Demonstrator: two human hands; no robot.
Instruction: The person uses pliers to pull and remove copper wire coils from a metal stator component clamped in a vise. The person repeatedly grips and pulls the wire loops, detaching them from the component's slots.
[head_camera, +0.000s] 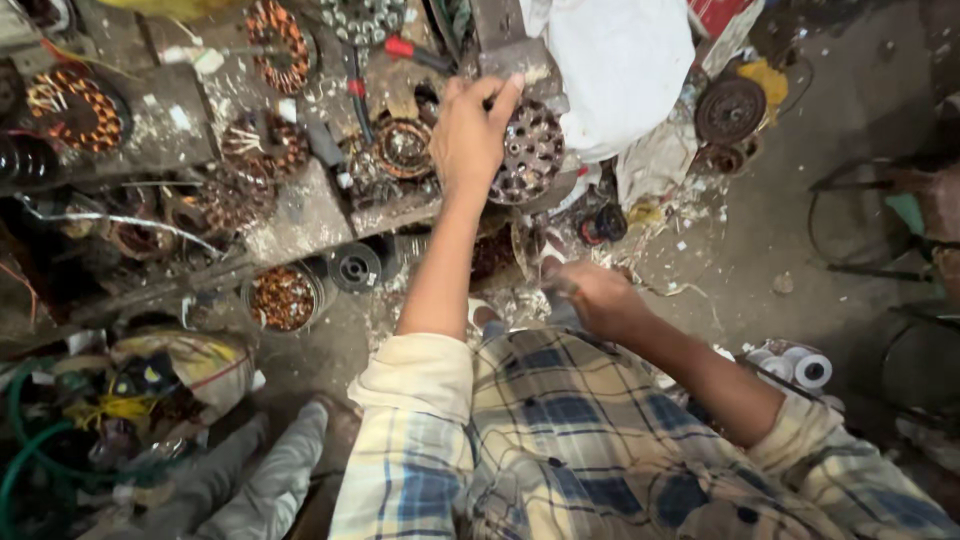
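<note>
My left hand (468, 135) rests its fingers on a round metal motor core (530, 152), a dull grey disc ringed with rows of small holes, tilted to face me, leaning at the edge of the cluttered bench beside a copper-wound stator (403, 147). My right hand (592, 295) hangs lower, loosely curled around something thin I cannot make out, well apart from the disc
</note>
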